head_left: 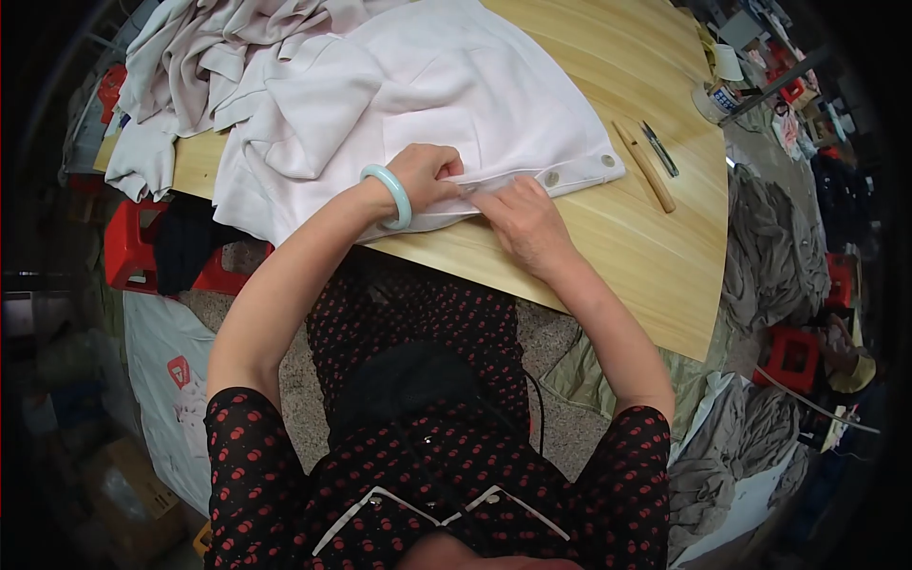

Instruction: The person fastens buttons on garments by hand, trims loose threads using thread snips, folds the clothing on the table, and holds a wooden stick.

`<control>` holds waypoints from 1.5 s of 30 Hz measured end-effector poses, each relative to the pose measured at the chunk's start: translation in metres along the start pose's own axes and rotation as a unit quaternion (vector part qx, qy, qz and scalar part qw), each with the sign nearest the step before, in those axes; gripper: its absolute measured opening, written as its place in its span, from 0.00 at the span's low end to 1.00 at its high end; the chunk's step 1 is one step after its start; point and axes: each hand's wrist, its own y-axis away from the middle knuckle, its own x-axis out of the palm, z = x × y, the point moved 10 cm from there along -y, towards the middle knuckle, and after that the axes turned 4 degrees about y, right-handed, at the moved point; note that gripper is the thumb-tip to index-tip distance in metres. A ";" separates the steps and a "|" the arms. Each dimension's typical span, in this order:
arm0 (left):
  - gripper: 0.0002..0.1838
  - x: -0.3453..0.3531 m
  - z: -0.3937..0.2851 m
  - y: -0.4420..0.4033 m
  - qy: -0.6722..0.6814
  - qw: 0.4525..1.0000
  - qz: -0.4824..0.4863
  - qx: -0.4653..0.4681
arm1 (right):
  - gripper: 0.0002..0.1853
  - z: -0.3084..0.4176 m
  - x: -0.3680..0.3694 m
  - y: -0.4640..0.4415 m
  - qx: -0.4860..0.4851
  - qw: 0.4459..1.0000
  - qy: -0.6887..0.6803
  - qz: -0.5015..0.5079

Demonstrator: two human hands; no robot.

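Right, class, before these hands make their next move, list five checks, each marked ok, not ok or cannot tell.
1. Left hand at the edge band of the pale garment: ok.
2. Right hand at the same band: ok.
3. Pale garment wholly on the table: not ok, part hangs over the edge.
4. Wooden stick and dark slim tool clear of the garment: ok.
5. Both hands' exact grip: cannot tell, the contact is hidden.

Head view, single | head-worn, above wearer's torso (442, 446) | facing forward, steeply down | near left hand (423, 178) and right hand (525, 220), upper-centre | wide, dark-rimmed, spanning counter (665, 275) and floor (302, 389)
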 end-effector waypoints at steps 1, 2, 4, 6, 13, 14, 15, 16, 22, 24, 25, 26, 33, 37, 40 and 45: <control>0.14 0.003 0.000 0.002 -0.010 1.000 0.012 -0.004 | 0.11 -0.003 0.005 0.002 0.009 1.000 0.001 0.016; 0.15 0.008 -0.001 0.004 -0.019 1.000 0.025 -0.006 | 0.10 -0.004 0.006 0.002 0.015 1.000 -0.007 0.007; 0.15 0.011 -0.004 0.005 -0.039 0.999 0.010 -0.011 | 0.08 -0.005 0.005 0.003 0.030 0.999 -0.019 -0.008; 0.14 0.015 0.001 0.004 -0.065 0.997 -0.003 -0.029 | 0.07 -0.009 0.012 0.007 0.044 0.999 -0.017 0.007; 0.13 -0.003 0.007 0.006 0.064 0.993 -0.095 -0.035 | 0.05 -0.012 0.002 -0.006 0.098 0.993 -0.066 -0.014; 0.13 -0.003 0.009 0.004 0.094 0.991 -0.086 -0.039 | 0.05 -0.015 0.000 -0.008 0.121 0.989 -0.078 -0.020; 0.13 -0.004 0.010 0.003 0.124 0.988 -0.077 -0.042 | 0.05 -0.018 -0.002 -0.011 0.142 0.985 -0.090 -0.027; 0.13 -0.003 0.012 0.003 0.132 0.987 -0.070 -0.053 | 0.05 -0.022 -0.003 -0.014 0.161 0.981 -0.102 -0.035; 0.14 0.005 0.019 -0.003 0.123 0.987 -0.075 -0.065 | 0.09 -0.026 0.001 -0.015 0.170 0.981 -0.048 -0.074; 0.16 0.004 0.019 -0.008 0.106 0.991 -0.072 -0.027 | 0.09 -0.015 -0.001 -0.017 0.112 0.990 0.047 -0.078; 0.16 0.003 0.017 -0.006 0.113 0.990 -0.073 -0.038 | 0.09 -0.012 0.002 -0.020 0.099 0.991 0.063 -0.061; 0.16 0.000 0.015 -0.005 0.087 0.993 -0.075 -0.039 | 0.09 -0.009 0.006 -0.020 0.092 0.992 0.080 -0.042; 0.13 0.007 -0.028 0.017 -0.138 0.984 -0.108 -0.001 | 0.12 -0.006 0.014 -0.018 0.076 0.992 0.103 -0.003; 0.11 0.011 -0.033 0.028 -0.116 0.983 -0.143 0.016 | 0.12 -0.006 0.018 -0.018 0.065 0.992 0.106 0.033; 0.09 0.018 -0.027 0.028 -0.120 0.977 -0.174 0.033 | 0.10 -0.007 0.022 -0.019 0.059 0.991 0.107 0.054; 0.07 0.022 -0.021 0.029 -0.111 0.972 -0.202 0.052 | 0.06 -0.012 0.032 -0.018 0.057 0.989 0.107 0.085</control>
